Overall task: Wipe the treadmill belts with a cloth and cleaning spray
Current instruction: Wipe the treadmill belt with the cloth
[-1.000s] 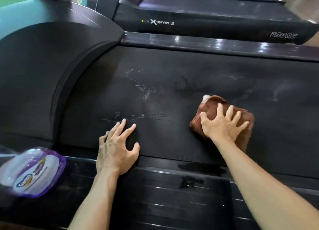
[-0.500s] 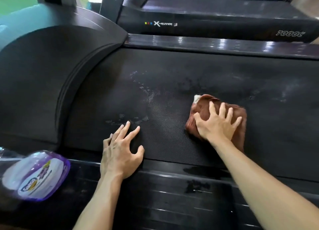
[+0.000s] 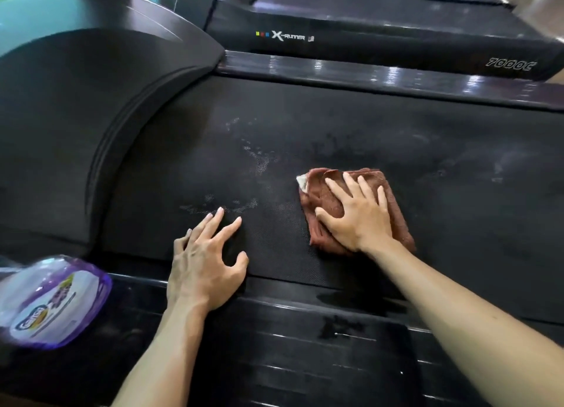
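A folded reddish-brown cloth [image 3: 393,193] lies on the black treadmill belt [image 3: 335,138]. My right hand [image 3: 357,214] presses flat on the cloth with its fingers spread. My left hand [image 3: 204,263] rests on the belt's near edge, fingers spread and holding nothing. Pale spray droplets [image 3: 256,159] speckle the belt left of the cloth. A purple cleaning-spray bottle [image 3: 52,299] lies on its side on the near side rail at the left.
The curved black motor cover [image 3: 76,116] rises at the left. A glossy side rail [image 3: 366,73] runs along the belt's far edge. Behind it stands a second treadmill [image 3: 381,31] marked X-Runner. A wet patch [image 3: 338,324] sits on the near rail.
My right hand has slid the cloth leftward along the belt, toward the droplets. My left hand has stayed in place on the belt's edge.
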`<act>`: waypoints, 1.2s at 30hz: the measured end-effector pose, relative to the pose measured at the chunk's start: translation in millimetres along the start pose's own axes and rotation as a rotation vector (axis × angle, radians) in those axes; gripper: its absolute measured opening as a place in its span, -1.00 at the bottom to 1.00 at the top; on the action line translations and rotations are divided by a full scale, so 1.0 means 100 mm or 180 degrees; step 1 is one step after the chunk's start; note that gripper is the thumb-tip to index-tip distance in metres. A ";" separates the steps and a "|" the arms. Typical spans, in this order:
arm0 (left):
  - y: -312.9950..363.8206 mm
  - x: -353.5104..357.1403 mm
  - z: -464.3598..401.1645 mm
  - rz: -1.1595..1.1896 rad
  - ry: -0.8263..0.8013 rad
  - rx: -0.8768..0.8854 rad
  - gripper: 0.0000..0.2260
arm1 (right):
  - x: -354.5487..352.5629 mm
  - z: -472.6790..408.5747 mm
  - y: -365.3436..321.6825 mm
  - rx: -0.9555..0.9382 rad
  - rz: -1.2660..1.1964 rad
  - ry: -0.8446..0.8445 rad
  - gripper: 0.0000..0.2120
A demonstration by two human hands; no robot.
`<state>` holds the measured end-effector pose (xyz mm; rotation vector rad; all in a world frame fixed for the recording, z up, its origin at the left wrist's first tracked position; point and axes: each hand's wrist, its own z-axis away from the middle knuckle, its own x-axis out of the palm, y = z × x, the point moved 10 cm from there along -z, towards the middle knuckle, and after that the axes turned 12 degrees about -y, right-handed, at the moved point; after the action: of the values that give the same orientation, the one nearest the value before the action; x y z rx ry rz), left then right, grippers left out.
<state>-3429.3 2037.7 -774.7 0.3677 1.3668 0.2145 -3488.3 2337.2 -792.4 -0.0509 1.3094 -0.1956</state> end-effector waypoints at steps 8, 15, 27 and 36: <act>0.00 -0.01 0.01 0.0061 0.0004 -0.0012 -0.44 | -0.05 -0.45 -0.66 0.0123 -0.0052 -0.0089 -0.38; 0.02 -0.02 0.03 0.0123 -0.0035 -0.0015 -0.44 | 0.20 0.54 -0.20 0.0643 -0.0280 0.0122 -0.37; 0.00 -0.01 0.01 0.0093 -0.0046 -0.0030 -0.43 | 0.16 -0.09 -1.17 -0.0348 0.0059 -0.0215 -0.39; 0.00 0.00 0.01 0.0112 0.0001 -0.0008 -0.42 | 0.11 0.09 -0.51 0.0715 -0.0346 -0.0011 -0.41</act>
<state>-3428.6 2038.0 -774.7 0.3898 1.3610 0.2455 -3482.9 2284.9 -792.7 0.0686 1.2751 -0.4341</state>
